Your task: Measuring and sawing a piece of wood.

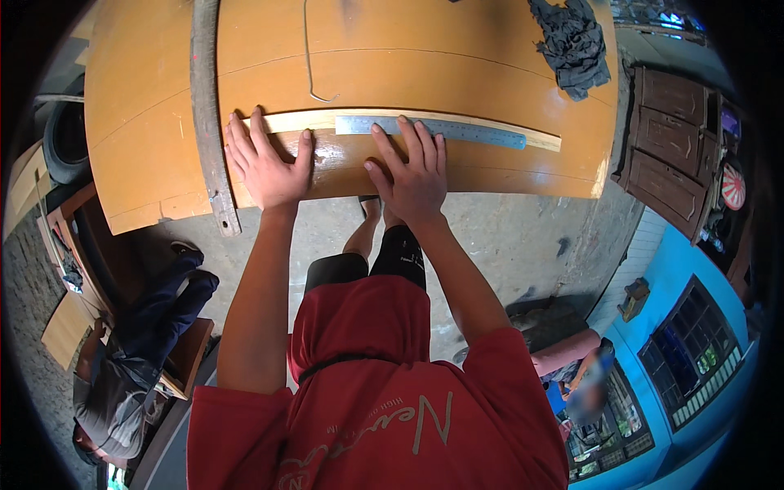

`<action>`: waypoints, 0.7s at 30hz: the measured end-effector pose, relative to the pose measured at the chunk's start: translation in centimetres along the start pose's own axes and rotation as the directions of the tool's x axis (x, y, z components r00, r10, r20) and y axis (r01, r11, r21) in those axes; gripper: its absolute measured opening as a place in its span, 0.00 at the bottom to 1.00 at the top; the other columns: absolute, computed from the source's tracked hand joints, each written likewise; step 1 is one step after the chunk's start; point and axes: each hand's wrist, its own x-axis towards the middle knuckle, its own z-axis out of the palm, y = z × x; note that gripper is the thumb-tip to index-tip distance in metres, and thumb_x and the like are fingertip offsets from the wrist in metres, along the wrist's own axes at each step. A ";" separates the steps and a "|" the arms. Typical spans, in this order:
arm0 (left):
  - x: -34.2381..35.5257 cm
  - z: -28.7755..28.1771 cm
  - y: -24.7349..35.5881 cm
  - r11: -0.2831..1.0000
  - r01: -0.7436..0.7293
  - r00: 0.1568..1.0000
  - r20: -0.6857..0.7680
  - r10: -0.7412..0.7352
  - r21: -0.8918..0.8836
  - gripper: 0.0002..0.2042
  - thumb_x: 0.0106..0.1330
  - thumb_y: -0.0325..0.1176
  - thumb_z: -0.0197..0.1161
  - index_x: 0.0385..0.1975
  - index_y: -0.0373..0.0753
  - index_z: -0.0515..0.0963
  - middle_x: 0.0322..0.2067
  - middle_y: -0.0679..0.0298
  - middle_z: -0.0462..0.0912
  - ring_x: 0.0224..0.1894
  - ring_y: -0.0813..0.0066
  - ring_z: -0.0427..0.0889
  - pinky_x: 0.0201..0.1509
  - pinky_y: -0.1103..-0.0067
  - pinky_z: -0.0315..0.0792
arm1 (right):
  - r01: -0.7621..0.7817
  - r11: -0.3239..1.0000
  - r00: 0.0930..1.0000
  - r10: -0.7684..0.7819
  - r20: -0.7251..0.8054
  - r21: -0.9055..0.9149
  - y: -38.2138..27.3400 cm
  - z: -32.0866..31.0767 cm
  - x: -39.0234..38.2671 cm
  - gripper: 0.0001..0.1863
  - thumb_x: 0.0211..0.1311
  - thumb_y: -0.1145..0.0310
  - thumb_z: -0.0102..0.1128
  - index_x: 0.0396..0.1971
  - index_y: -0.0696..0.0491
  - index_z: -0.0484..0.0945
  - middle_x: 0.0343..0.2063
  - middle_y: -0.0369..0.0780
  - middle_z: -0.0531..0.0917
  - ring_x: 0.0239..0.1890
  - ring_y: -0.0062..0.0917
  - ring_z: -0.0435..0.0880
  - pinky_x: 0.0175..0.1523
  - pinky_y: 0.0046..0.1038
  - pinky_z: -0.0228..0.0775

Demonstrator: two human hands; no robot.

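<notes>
A thin, light wooden strip (pixel 543 140) lies across the orange-brown tabletop (pixel 408 77). On top of it rests a steel ruler (pixel 482 134), lengthwise along the strip's right part. My left hand (pixel 273 167) lies palm down with spread fingers, its tips at the strip's left end and beside a long grey bar (pixel 208 114). With fingers stretched out, my right hand (pixel 415 175) touches the ruler near its left end. Neither hand is wrapped round anything. The strip's far left end is partly covered by my left fingers.
A bent wire (pixel 309 57) and a crumpled dark cloth (pixel 573 49) lie farther back on the table. At the left, a person (pixel 131 367) sits by wooden boards; another person (pixel 584 380) is at the lower right. A dark wooden cabinet (pixel 670 147) stands at the right.
</notes>
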 end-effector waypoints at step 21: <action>0.1 0.0 -0.2 0.999 -0.043 0.998 -0.038 0.043 0.004 0.43 0.68 0.61 0.66 0.76 0.41 0.65 0.78 0.44 0.58 0.82 0.43 0.51 0.83 0.51 0.45 | 0.024 0.998 0.998 -0.021 -0.058 0.058 -0.1 0.0 0.3 0.27 0.72 0.42 0.60 0.68 0.30 0.80 0.68 0.38 0.77 0.71 0.37 0.72 0.77 0.54 0.58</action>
